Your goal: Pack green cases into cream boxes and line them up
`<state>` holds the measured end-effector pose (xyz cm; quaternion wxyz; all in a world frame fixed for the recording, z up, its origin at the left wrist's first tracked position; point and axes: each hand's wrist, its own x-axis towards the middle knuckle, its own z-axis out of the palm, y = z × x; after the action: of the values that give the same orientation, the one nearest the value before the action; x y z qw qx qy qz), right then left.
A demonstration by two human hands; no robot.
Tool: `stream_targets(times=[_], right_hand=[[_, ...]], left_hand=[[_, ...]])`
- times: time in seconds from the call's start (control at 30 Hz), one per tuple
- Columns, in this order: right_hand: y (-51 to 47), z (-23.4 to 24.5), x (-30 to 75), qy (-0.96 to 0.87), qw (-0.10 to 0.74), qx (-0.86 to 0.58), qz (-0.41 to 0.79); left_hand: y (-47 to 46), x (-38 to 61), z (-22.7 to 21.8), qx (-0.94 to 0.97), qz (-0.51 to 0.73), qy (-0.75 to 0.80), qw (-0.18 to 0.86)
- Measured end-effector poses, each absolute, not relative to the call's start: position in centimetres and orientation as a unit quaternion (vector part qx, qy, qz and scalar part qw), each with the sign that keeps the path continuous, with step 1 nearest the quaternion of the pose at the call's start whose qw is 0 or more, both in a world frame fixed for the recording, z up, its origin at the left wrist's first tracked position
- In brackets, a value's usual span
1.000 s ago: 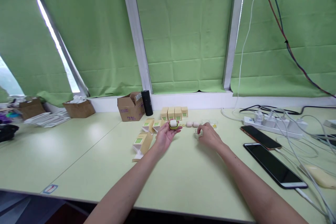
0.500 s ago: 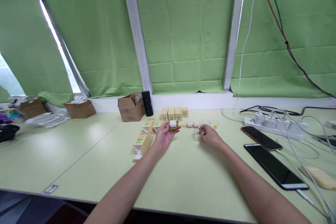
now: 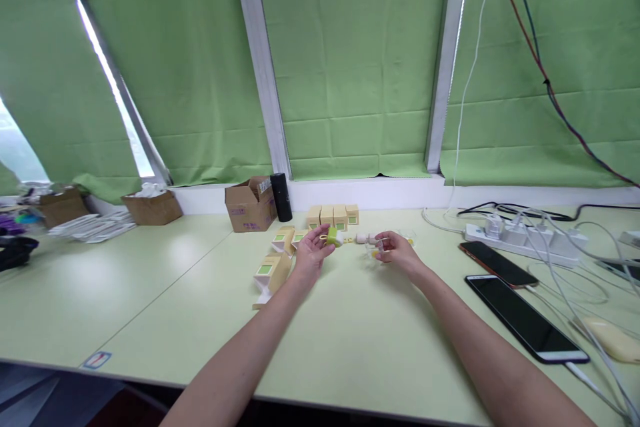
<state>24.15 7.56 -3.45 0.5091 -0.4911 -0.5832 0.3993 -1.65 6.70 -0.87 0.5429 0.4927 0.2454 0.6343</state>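
L hand (image 3: 311,255), ctr of frame: thumb + fingers closed on a small green-and-white case (image 3: 335,236), which lies sideways w/ a pale yellow loop (image 3: 323,238) at its L end. R hand (image 3: 399,255), just R of ctr: thumb and fingertips clamped on a clear container (image 3: 374,250) w/ a bit of yellow on it; tilt too small to tell. Btwn the hands, a bit farther back, are tiny yellow pieces (image 3: 349,240) and pale pink pieces (image 3: 362,238), latter partly behind the R fingers. Another clear tray (image 3: 409,236) sits just beyond R hand. L of L hand, ctr-left: opened tan cartons (image 3: 271,271), flaps out; behind, a row of upright tan boxes (image 3: 333,217). Farther back: cardboard box (image 3: 250,207) next to black cylinder (image 3: 281,197). Lower R of frame: two phones (image 3: 525,317), cream oval item (image 3: 613,337), white cables, power strip (image 3: 520,243) w/ plugs in. Far L: a second brown box (image 3: 153,208) + white stack (image 3: 95,225). All on pale green table (image 3: 375,353); green blinds (image 3: 350,67) fill top of frame.
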Motion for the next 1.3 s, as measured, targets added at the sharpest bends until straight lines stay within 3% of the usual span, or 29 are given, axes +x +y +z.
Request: stream_targets(times=[0.37,0.93,1.3], right_hand=[[6.0,-1.9,23.0,-0.584,0.57,-0.419,0.399],[4.0,-1.3,20.5,-0.564,0.53,-0.299,0.558],[4.3,-2.0,20.0,-0.535,0.536,-0.262,0.599]], left_hand=[[6.9,-1.7,-0.4,0.514,0.65,0.259,0.497],[6.2,-1.3,-0.5,0.566,0.604,0.239,0.507],[6.0,-1.2,-0.5,0.584,0.582,0.233,0.516]])
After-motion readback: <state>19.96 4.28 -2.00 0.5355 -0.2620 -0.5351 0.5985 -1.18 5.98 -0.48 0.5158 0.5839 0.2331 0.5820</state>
